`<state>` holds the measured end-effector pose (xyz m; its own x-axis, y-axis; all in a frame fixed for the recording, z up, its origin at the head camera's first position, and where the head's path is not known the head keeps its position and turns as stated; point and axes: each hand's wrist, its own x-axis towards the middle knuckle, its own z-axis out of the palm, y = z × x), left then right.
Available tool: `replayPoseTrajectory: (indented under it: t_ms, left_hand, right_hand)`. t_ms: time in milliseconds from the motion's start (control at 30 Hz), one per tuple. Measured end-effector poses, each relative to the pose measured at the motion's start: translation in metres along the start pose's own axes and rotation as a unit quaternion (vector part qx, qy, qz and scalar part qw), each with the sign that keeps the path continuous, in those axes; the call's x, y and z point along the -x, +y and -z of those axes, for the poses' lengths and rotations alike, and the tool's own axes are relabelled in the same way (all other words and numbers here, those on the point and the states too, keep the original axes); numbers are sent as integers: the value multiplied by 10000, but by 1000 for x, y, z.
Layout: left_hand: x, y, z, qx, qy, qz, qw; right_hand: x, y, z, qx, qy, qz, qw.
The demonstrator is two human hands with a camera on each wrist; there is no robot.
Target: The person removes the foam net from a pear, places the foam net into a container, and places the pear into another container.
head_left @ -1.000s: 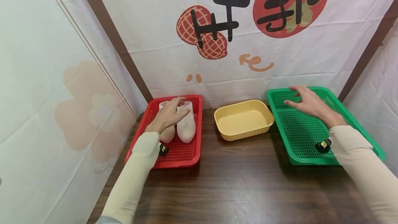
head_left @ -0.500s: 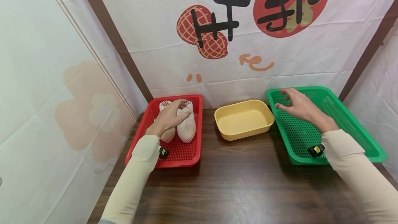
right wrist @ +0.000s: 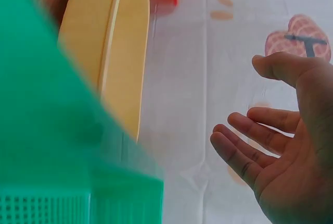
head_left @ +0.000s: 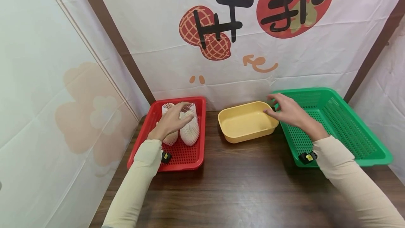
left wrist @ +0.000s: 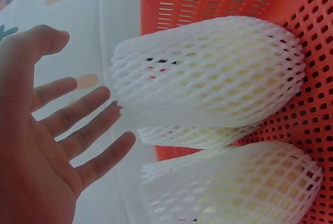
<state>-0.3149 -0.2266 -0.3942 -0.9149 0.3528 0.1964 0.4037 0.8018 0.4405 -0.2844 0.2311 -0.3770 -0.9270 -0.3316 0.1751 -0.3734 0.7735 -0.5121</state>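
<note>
My left hand (head_left: 172, 121) hovers over the red basket (head_left: 185, 159), fingers apart and holding nothing. Below it lie pale, rounded fruits in white foam-net sleeves (head_left: 190, 132); the hand hides part of them. In the left wrist view the sleeved fruit (left wrist: 218, 75) nearest the fingertips has an empty sleeve end pointing toward them. My right hand (head_left: 289, 112) is in the air where the yellow tub (head_left: 246, 122) and the green basket (head_left: 345, 129) meet, overlapping both in the head view. Its fingers (right wrist: 234, 153) are loosely bent, with nothing between them.
All three containers stand on a dark wooden table (head_left: 234, 189), against a white printed cloth (head_left: 152, 66) at the back. Another cloth (head_left: 38, 122) hangs along the left side. The green basket's wall (right wrist: 52, 99) fills the lower left of the right wrist view.
My right hand has moved left from over the green basket to the edge of the yellow tub. The left hand has stayed almost still above the red basket.
</note>
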Motion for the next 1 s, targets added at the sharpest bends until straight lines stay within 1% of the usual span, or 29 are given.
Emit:
replayPoseTrajectory:
  t_ms: [333, 700, 867, 1000]
  left_hand:
    - [-3, 0, -5, 49, -65, 32, 10000]
    - [-4, -3, -10, 241, -167, 84, 9995]
    - [-4, -4, -12, 362, -179, 112, 9991]
    - [-4, -4, -15, 425, -240, 118, 9987]
  right_hand:
    - [-6, -30, -26, -254, 13, 345, 9991]
    - [-15, -48, -51, -642, 169, 745, 9950]
    - [-18, -57, -62, -811, 141, 802, 9934]
    - [-20, -63, -73, -1041, 81, 741, 9918]
